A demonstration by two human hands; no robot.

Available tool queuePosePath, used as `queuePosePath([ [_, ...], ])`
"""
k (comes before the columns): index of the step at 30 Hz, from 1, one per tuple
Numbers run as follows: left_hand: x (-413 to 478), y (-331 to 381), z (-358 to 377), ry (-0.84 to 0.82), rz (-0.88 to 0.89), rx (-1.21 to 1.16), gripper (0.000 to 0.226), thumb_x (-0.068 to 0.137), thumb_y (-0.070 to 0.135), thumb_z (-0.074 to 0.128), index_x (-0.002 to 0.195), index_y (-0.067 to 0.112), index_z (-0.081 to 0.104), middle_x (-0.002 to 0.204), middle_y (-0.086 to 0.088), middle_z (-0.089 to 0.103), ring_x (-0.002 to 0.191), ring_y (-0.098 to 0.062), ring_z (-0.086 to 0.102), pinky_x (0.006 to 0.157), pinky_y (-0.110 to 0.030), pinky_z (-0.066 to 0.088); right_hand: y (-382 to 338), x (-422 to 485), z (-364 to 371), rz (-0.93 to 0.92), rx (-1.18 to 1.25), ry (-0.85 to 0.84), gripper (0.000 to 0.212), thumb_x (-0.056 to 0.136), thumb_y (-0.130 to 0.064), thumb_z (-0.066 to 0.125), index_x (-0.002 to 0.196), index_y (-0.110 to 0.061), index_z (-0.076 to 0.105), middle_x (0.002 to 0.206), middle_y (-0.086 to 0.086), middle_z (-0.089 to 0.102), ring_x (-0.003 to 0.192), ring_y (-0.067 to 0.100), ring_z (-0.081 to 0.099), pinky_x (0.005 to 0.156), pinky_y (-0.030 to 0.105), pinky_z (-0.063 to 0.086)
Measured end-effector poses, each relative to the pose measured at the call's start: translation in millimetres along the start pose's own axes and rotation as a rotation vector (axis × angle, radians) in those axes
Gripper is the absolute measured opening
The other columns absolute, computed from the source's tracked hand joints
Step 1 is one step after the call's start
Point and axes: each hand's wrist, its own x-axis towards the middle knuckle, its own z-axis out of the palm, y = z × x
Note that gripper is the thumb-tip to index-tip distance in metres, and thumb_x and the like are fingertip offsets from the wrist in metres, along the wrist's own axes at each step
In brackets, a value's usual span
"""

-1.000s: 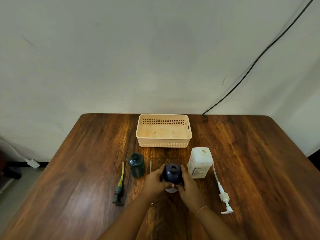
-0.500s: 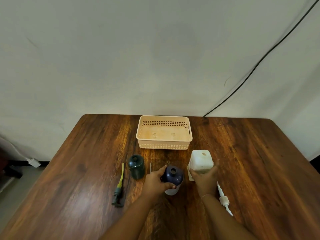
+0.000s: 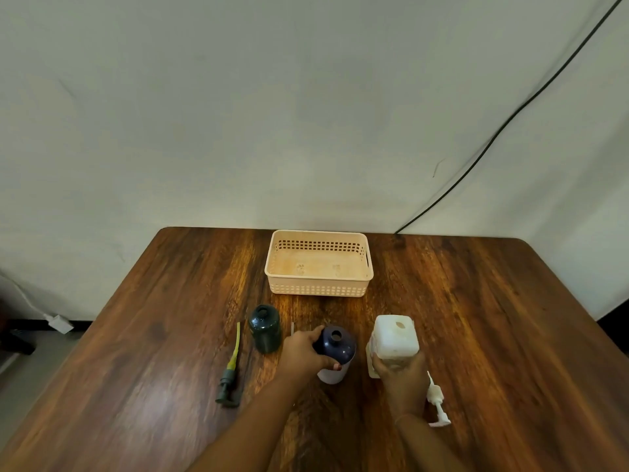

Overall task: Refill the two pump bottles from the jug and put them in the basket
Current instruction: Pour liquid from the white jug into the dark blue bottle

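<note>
My left hand [image 3: 304, 352] grips the dark blue pump bottle [image 3: 337, 345], which stands upright with its neck open and a white base. My right hand [image 3: 400, 376] holds the white jug [image 3: 395, 338] from its near side; the jug stands on the table just right of the blue bottle. A dark green bottle [image 3: 264, 328], also open at the neck, stands to the left. Its dark pump with a yellow tube [image 3: 230, 373] lies on the table further left. A white pump [image 3: 437, 401] lies right of my right wrist. The beige basket [image 3: 318, 291] stands empty behind them.
Everything sits on a brown wooden table [image 3: 493, 335] pushed against a pale wall. A black cable [image 3: 503, 124] runs down the wall to the table's back edge. A white plug [image 3: 59, 323] lies on the floor at the left.
My right hand left the blue bottle, moved right and closed on the white jug. My left hand has stayed on the blue bottle.
</note>
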Motion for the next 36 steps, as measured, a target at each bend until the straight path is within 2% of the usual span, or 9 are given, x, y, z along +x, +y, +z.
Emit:
queuePosePath([
  [2,1,3,0,-0.009,-0.01,0.034,0.088,0.063,0.027,0.083,0.138,0.01,0.043,0.129,-0.006,0.06,0.119,-0.019,0.054,0.095,-0.025,0.045,-3,-2,-2,-0.016,-0.001,-0.008,0.072,0.066,-0.027,0.082,0.124,-0.011,0.042,0.125,0.014,0.059,0.118,0.034,0.055,0.088,0.041,0.051],
  [5,1,6,-1,-0.008,-0.024,0.066,0.085,0.063,0.028,0.083,0.137,0.012,0.045,0.127,-0.005,0.061,0.118,-0.019,0.054,0.092,-0.022,0.044,-10,-3,-4,-0.075,-0.003,-0.023,0.071,0.065,-0.03,0.083,0.122,-0.016,0.044,0.122,0.01,0.062,0.114,0.031,0.058,0.086,0.04,0.051],
  [10,0,9,-2,-0.01,-0.021,0.096,0.075,0.065,0.029,0.081,0.132,0.016,0.051,0.12,-0.003,0.064,0.111,-0.018,0.055,0.08,-0.021,0.041,-26,1,-8,-0.386,-0.144,-0.025,0.076,0.063,-0.032,0.082,0.129,-0.025,0.044,0.127,0.001,0.059,0.117,0.02,0.055,0.093,0.036,0.045],
  [14,1,11,-1,-0.025,-0.026,0.093,0.062,0.066,0.025,0.081,0.123,0.015,0.058,0.115,-0.003,0.066,0.107,-0.019,0.059,0.079,-0.022,0.044,-32,6,-12,-0.595,-0.331,0.008,0.081,0.06,-0.017,0.085,0.131,-0.019,0.047,0.131,0.01,0.058,0.12,0.033,0.054,0.094,0.054,0.046],
  [20,1,14,-2,-0.033,-0.029,0.113,0.059,0.068,0.022,0.08,0.122,0.015,0.059,0.116,-0.004,0.066,0.109,-0.02,0.06,0.09,-0.027,0.05,-42,11,-23,-0.809,-0.565,0.079,0.077,0.054,-0.006,0.086,0.124,-0.015,0.057,0.125,0.012,0.063,0.114,0.039,0.058,0.087,0.059,0.046],
  [24,-1,14,-2,-0.034,-0.024,0.12,0.062,0.069,0.023,0.079,0.126,0.014,0.055,0.119,-0.004,0.065,0.112,-0.019,0.058,0.095,-0.03,0.05,-47,11,-28,-0.881,-0.646,0.092,0.071,0.055,-0.006,0.086,0.121,-0.014,0.061,0.122,0.013,0.064,0.111,0.041,0.059,0.086,0.061,0.047],
  [36,-3,16,-5,-0.044,-0.042,0.153,0.065,0.069,0.026,0.079,0.127,0.01,0.055,0.121,-0.007,0.064,0.113,-0.022,0.057,0.097,-0.032,0.049,-58,11,-36,-0.973,-0.724,0.08,0.071,0.053,-0.005,0.087,0.119,-0.014,0.062,0.12,0.014,0.066,0.109,0.04,0.061,0.09,0.058,0.044],
])
